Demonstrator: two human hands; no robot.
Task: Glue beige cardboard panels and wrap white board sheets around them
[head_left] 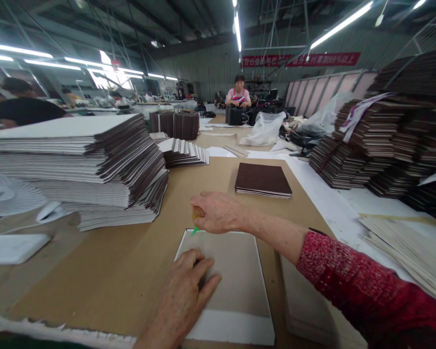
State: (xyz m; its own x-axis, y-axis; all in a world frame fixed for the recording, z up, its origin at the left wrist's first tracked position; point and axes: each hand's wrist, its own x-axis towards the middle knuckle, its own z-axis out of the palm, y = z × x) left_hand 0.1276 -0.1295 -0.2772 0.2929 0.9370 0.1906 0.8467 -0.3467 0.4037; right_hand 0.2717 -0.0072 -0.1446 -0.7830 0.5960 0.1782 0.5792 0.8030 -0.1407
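A grey board with a white border (236, 281) lies flat on the brown cardboard-covered table (131, 261) right in front of me. My left hand (185, 295) rests flat on the board's near left part, fingers stretched out. My right hand (218, 212) is closed around a small tool with a tan handle and a green tip (195, 230). The tip touches the board's far left corner. My right arm wears a red sleeve (366, 291). Beyond the board sits a low stack of dark brown covers (263, 179).
A tall slanting pile of white and brown boards (94, 169) fills the left. Dark brown stacks (385, 140) line the right, with pale sheets (414, 252) nearer. A white pad (12, 248) lies far left. A person in pink (239, 94) works at the table's far end.
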